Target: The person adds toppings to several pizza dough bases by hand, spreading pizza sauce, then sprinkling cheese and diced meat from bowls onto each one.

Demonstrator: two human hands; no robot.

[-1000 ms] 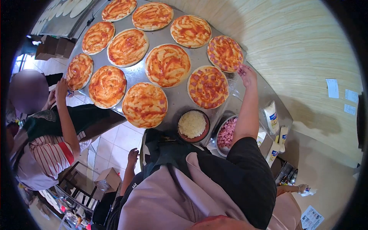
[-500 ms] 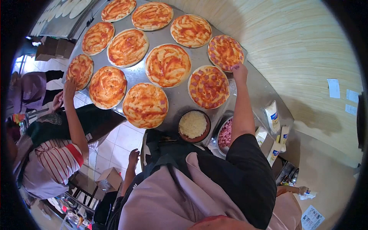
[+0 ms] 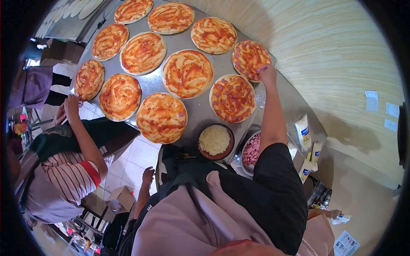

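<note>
My right hand (image 3: 267, 74) is closed over the right edge of a sauced pizza base (image 3: 250, 59) with pink ham cubes along part of its rim. Its fingers are pinched on diced ham, mostly hidden inside the fist. Just below lies another pizza (image 3: 232, 98), dotted all over with ham cubes. Near my right forearm is a metal bowl of diced ham (image 3: 251, 150). My left hand (image 3: 148, 175) hangs low beside my body, away from the table, with loose fingers and nothing visible in it.
Several sauced pizza bases (image 3: 187, 73) cover the metal table (image 3: 200, 112). A bowl of grated cheese (image 3: 214, 140) stands at the near edge. Packets (image 3: 303, 132) lie at right by the wall. At left, a co-worker's hands (image 3: 70, 109) are close to a pizza base.
My right hand has shifted slightly along the rim of the partly topped pizza, still closed. The co-worker's hand has drawn back from the leftmost base toward its near edge.
</note>
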